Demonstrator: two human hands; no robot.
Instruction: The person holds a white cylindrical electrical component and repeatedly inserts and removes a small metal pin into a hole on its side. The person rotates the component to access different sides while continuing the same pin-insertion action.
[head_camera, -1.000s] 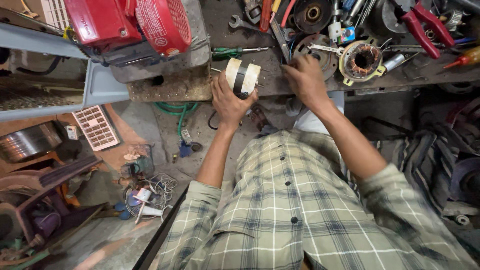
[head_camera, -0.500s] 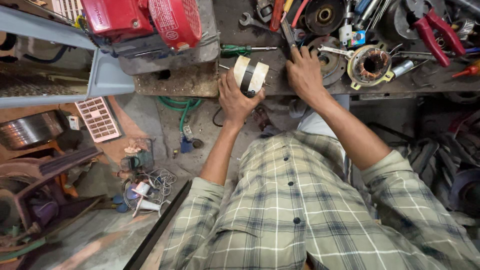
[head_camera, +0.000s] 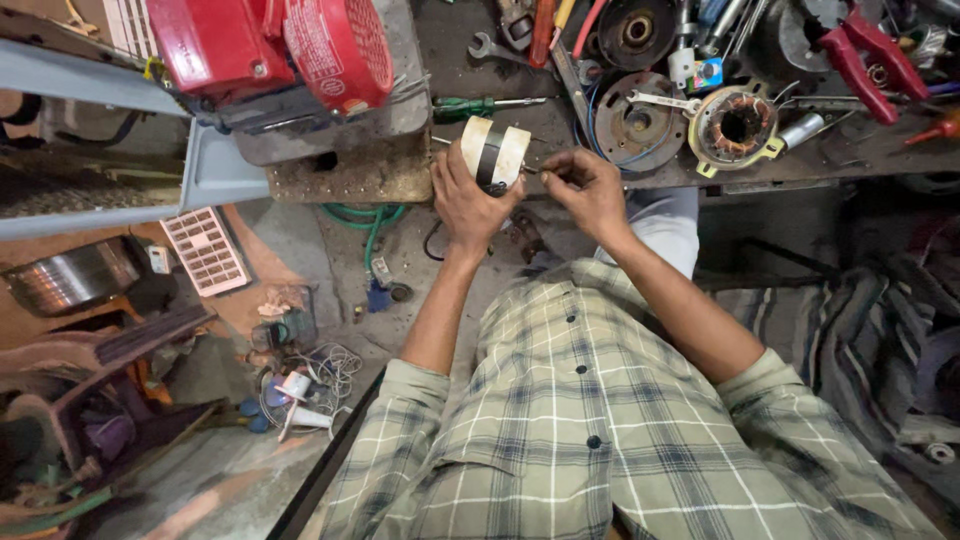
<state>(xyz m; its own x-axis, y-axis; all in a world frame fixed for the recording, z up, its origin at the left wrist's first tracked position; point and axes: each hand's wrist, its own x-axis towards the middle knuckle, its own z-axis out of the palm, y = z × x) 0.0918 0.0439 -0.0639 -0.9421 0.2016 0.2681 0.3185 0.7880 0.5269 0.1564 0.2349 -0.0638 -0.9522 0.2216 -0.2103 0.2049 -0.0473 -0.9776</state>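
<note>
My left hand (head_camera: 468, 192) grips a cream-coloured cylindrical motor housing with a black band (head_camera: 494, 152) at the front edge of the workbench (head_camera: 360, 170). My right hand (head_camera: 588, 188) is just to its right, fingers pinched on something small and thin that touches the housing's side; I cannot tell what it is. A green-handled screwdriver (head_camera: 480, 105) lies on the bench just behind the housing.
A red engine (head_camera: 270, 50) sits at the bench's left. To the right lie a copper-wound stator (head_camera: 740, 122), round metal plates (head_camera: 632, 110), wrenches and red-handled pliers (head_camera: 862, 52). Below, the floor holds a green hose (head_camera: 372, 220), a white grille (head_camera: 205, 250) and loose wires.
My right hand has come back from the round plates on the bench to the housing's right side, now pinching something small. My left hand keeps hold of the housing.
</note>
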